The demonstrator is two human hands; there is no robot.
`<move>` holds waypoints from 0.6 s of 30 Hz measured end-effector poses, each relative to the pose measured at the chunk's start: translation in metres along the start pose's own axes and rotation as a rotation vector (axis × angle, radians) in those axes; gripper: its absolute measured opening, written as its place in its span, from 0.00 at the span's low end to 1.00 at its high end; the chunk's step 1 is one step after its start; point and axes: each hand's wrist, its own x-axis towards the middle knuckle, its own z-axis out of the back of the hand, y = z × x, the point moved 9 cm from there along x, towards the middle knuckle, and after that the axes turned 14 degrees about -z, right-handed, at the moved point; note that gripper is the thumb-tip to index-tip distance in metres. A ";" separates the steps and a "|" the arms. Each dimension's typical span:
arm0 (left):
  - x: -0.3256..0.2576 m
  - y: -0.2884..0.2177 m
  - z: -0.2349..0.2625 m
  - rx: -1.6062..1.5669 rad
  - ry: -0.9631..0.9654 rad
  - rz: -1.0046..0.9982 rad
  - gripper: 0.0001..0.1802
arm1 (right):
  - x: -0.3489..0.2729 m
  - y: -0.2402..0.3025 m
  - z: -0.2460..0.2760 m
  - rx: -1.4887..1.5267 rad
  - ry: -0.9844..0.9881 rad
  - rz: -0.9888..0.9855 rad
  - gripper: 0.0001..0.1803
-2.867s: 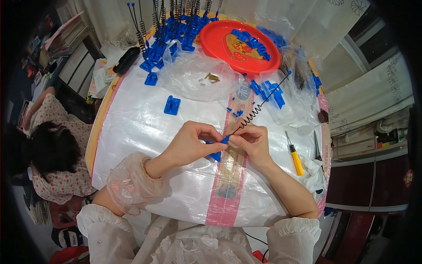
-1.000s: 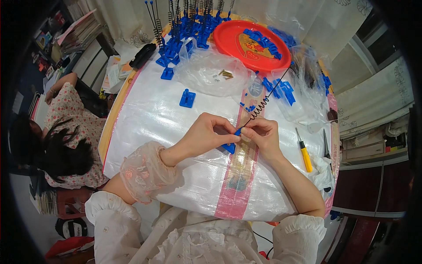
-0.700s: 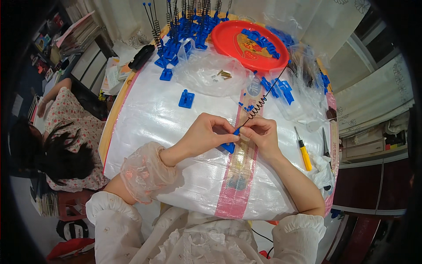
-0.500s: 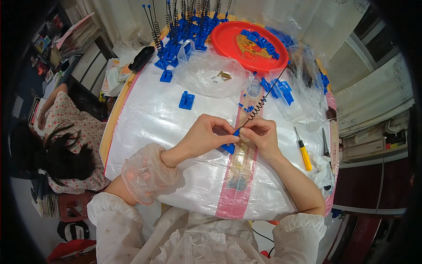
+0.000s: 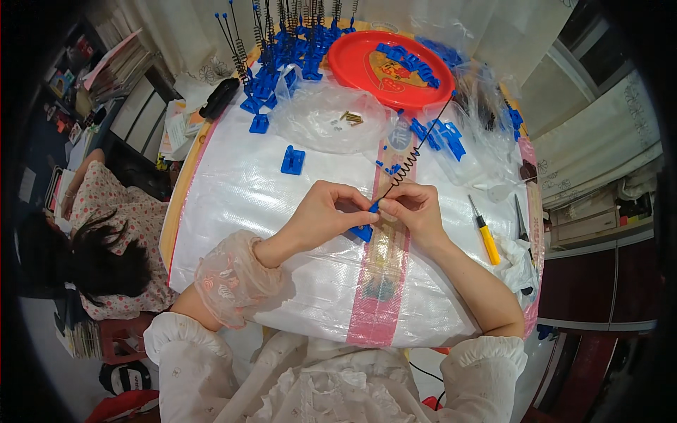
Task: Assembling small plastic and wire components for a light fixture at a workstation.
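Note:
Near the middle of the table, my left hand [image 5: 321, 213] pinches a small blue plastic base [image 5: 362, 233] between thumb and fingers. My right hand [image 5: 421, 217] is closed on the lower end of a black spring wire [image 5: 405, 168], right where it meets the base. The wire slants up to the far right, coiled in its middle and tipped with a blue bead. My fingertips hide the joint between wire and base. A loose blue base [image 5: 293, 161] lies beyond my left hand, and several tiny blue caps [image 5: 393, 169] are scattered behind the wire.
Many finished-looking blue stands with springs [image 5: 296, 53] crowd the far left. A red plate [image 5: 345, 60] holds blue parts beside them. A plastic bag [image 5: 310, 130] bears brass-coloured pins. At right lie a yellow-handled screwdriver [image 5: 488, 243] and scissors [image 5: 521, 218]. Another person [image 5: 120, 233] is at far left.
The whole view has shifted slightly, so the table things appear a little farther left. Both hands keep the same grip on the base and spring wire.

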 end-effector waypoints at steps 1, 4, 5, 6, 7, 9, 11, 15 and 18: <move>0.000 0.001 0.000 -0.009 -0.002 0.004 0.07 | 0.000 0.000 0.000 0.008 0.004 -0.004 0.02; 0.001 0.001 -0.001 -0.040 -0.004 0.003 0.07 | 0.001 0.003 0.000 -0.003 0.003 0.011 0.02; 0.000 0.002 -0.002 -0.053 -0.001 0.002 0.07 | 0.001 0.002 0.000 -0.010 0.001 0.016 0.02; -0.001 0.002 -0.003 -0.066 0.001 0.002 0.08 | 0.001 0.002 0.000 -0.016 0.004 0.029 0.02; -0.001 0.002 -0.003 -0.059 0.002 0.004 0.08 | 0.001 0.002 0.000 -0.023 0.007 0.043 0.02; -0.001 0.002 -0.002 -0.040 0.005 0.009 0.08 | 0.001 0.001 -0.001 -0.011 0.020 0.039 0.03; -0.001 0.005 -0.003 -0.042 0.010 0.009 0.09 | 0.000 0.001 -0.002 0.019 0.041 0.003 0.03; -0.003 0.007 -0.004 -0.039 0.038 0.050 0.09 | 0.000 0.000 -0.003 0.046 0.077 0.004 0.04; -0.002 0.008 -0.006 -0.052 0.052 0.050 0.09 | 0.001 -0.001 -0.002 0.040 0.077 0.017 0.04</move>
